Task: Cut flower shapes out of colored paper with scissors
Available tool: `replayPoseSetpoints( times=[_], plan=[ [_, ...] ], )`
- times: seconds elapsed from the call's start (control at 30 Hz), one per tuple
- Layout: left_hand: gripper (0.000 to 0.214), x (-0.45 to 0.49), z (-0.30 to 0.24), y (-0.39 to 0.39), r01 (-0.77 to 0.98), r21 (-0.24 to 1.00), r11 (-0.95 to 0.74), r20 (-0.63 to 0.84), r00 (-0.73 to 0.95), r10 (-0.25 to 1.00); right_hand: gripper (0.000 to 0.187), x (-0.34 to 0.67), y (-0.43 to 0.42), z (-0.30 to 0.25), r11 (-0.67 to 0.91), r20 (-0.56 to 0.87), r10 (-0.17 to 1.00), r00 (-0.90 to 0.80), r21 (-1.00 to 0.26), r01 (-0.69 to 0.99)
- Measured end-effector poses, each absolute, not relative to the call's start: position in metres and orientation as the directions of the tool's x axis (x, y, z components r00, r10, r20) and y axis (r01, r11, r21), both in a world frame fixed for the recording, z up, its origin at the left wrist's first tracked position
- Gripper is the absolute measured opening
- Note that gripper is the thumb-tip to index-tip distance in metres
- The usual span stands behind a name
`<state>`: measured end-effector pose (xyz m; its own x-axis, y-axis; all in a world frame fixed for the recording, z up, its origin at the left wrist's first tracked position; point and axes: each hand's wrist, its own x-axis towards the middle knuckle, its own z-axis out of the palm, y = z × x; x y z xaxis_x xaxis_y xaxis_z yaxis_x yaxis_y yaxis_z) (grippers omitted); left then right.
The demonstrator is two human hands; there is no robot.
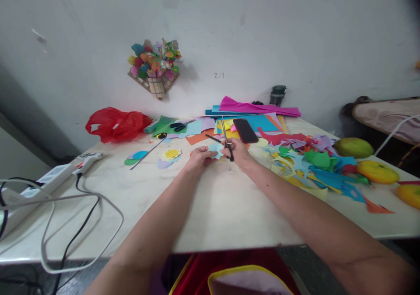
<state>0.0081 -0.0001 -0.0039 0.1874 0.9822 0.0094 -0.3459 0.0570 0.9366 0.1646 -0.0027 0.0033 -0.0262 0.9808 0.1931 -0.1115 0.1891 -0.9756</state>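
Note:
My left hand (201, 156) is closed on the left edge of a small light-blue paper cutout (215, 150) with a scalloped outline. Across from it, my right hand (238, 153) grips a pair of scissors (229, 150), whose blades point up and away from me. The right fingertips also touch or nearly touch the paper's right edge. Just behind the hands lies a thin dark stick-like thing (213, 138). To the left are a yellow paper flower (172, 154) on pale lilac and blue pieces, and blue and green paper rounds (139, 155).
Paper scraps (315, 159) spread over the right side, near a green mango (353, 148) and yellow fruit (377, 172). A phone (245, 131) lies on coloured sheets. At the back left are dark-handled scissors (179, 126) and a red plastic bag (116, 125); a power strip (49, 183) with cables lies left.

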Motion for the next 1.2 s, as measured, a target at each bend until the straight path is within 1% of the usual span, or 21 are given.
replayPoseSetpoints(
  times=[0.17,0.3,0.43,0.53,0.67,0.8,0.97,1.2],
  plan=[
    [0.023,0.008,-0.005,0.0,-0.376,0.927,0.01,0.06,0.174,0.983,0.045,0.162,-0.008,0.008,0.173,0.177,0.984,-0.017,-0.973,-0.15],
    [0.024,0.006,-0.006,0.001,-0.397,0.918,-0.005,0.069,0.147,0.987,0.045,0.164,-0.009,0.009,0.146,0.152,0.988,-0.032,-0.981,-0.129],
    [0.025,0.003,-0.006,0.005,-0.446,0.895,-0.01,0.07,0.12,0.99,0.046,0.171,-0.007,0.009,0.088,0.094,0.989,-0.11,-0.995,-0.056],
    [0.021,0.001,-0.006,0.007,-0.493,0.87,-0.017,0.065,0.079,0.995,0.042,0.178,-0.006,0.01,0.063,0.063,0.98,-0.191,-0.998,-0.006],
    [0.015,0.0,-0.005,0.01,-0.528,0.849,-0.002,0.016,0.023,1.0,0.032,0.187,-0.005,0.011,0.085,0.058,0.951,-0.303,-0.993,0.077],
    [0.013,-0.002,-0.005,0.011,-0.548,0.836,0.016,-0.008,0.016,1.0,0.027,0.191,-0.002,0.01,0.102,0.035,0.922,-0.385,-0.983,0.154],
    [0.012,-0.003,-0.006,0.011,-0.563,0.826,0.034,-0.022,0.028,0.999,0.026,0.194,0.0,0.011,0.09,-0.029,0.893,-0.449,-0.966,0.241],
    [0.015,-0.003,-0.005,0.01,-0.575,0.817,0.051,-0.041,0.031,0.999,0.028,0.195,-0.002,0.01,0.128,-0.039,0.887,-0.46,-0.936,0.327]
  ],
)
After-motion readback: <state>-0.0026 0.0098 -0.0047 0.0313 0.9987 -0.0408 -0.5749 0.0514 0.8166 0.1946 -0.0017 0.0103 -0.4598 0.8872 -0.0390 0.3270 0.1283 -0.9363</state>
